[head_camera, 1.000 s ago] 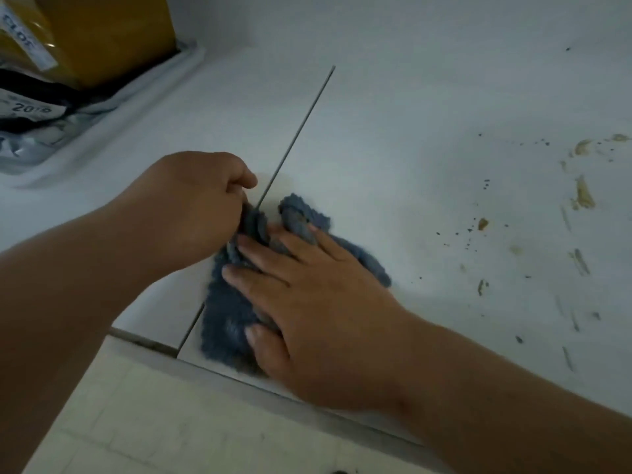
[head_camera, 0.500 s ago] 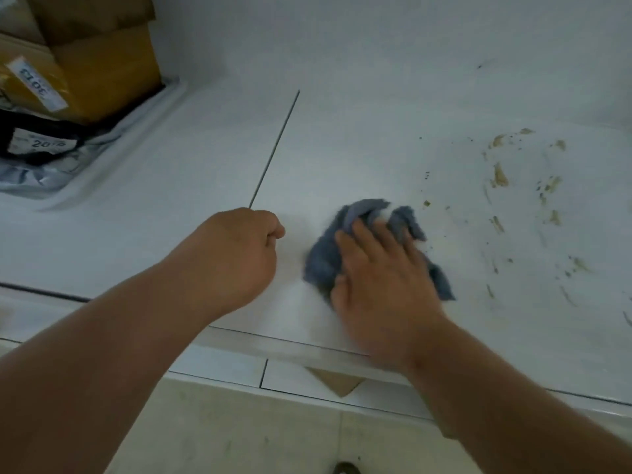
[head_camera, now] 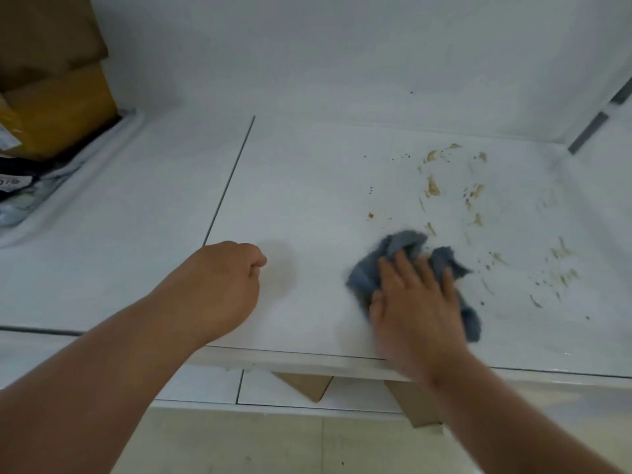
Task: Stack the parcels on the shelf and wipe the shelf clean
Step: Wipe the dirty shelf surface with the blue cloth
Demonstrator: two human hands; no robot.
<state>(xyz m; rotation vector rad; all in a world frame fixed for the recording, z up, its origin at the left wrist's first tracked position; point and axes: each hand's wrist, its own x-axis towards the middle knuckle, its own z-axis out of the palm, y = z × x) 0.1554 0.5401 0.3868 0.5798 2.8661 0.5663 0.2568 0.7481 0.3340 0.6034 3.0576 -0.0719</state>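
On the white shelf (head_camera: 307,186), brown smears and dark crumbs (head_camera: 478,213) lie just beyond the crumpled blue-grey cloth (head_camera: 403,248), which the right hand (head_camera: 415,309) presses flat with straight, spread fingers. Well apart, the left hand (head_camera: 219,289) rests curled in an empty fist. Brown and yellow parcels (head_camera: 58,107) sit stacked at far left, cut off by the frame; their labels are unreadable.

Pale tiled floor (head_camera: 239,443), lower part of the frame. Plain white back wall (head_camera: 342,53), top. Dark grey metal strip (head_camera: 588,133), upper right corner.
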